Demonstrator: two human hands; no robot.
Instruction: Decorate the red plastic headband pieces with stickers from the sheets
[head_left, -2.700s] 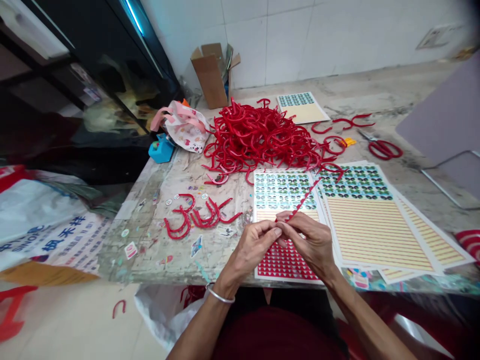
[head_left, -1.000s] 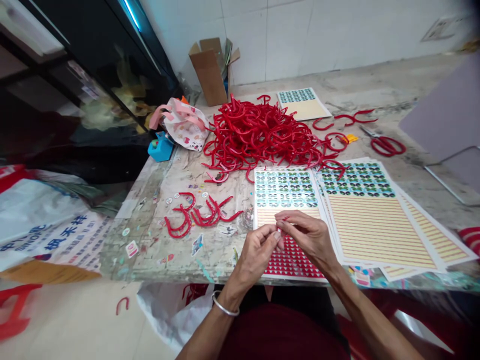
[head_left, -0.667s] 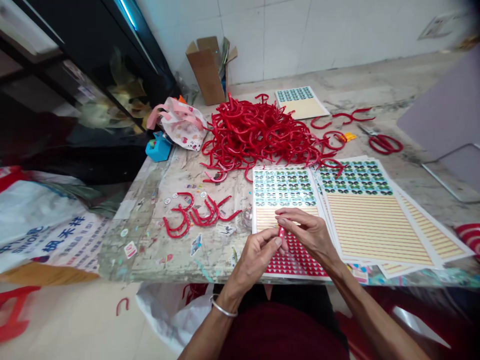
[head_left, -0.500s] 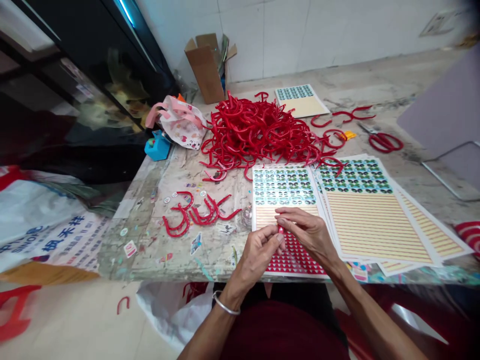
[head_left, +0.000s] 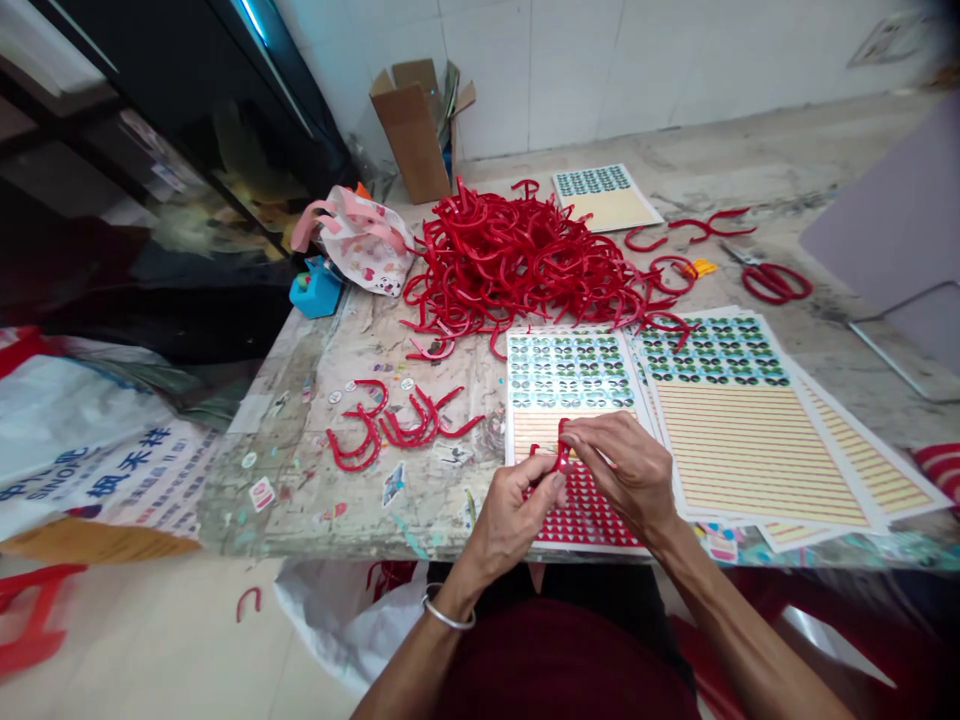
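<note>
A small curved red plastic piece [head_left: 562, 436] is pinched between my two hands, low over the table's front edge. My left hand [head_left: 517, 505] grips its lower part between thumb and forefinger. The fingers of my right hand [head_left: 619, 462] close on its upper end. Beneath both hands lies a sticker sheet [head_left: 571, 370] with blue-green pictures at the top, cream strips in the middle and red rows at the bottom. Left of my hands, several loose curved red pieces [head_left: 409, 425] rest on the table. A large heap of the same red pieces [head_left: 517, 260] sits farther back.
More sticker sheets [head_left: 757, 450] overlap at the right. Behind them lie red-handled scissors [head_left: 776, 282]. Another sheet [head_left: 607, 197] lies at the back. A cardboard box [head_left: 411, 140], a pink-handled bag [head_left: 367, 245] and a blue tape dispenser [head_left: 315, 290] stand at the back left.
The red piece, mostly hidden by my fingers before, now shows more, its upper end sticking up at my right fingertips. My hands have shifted only slightly.
</note>
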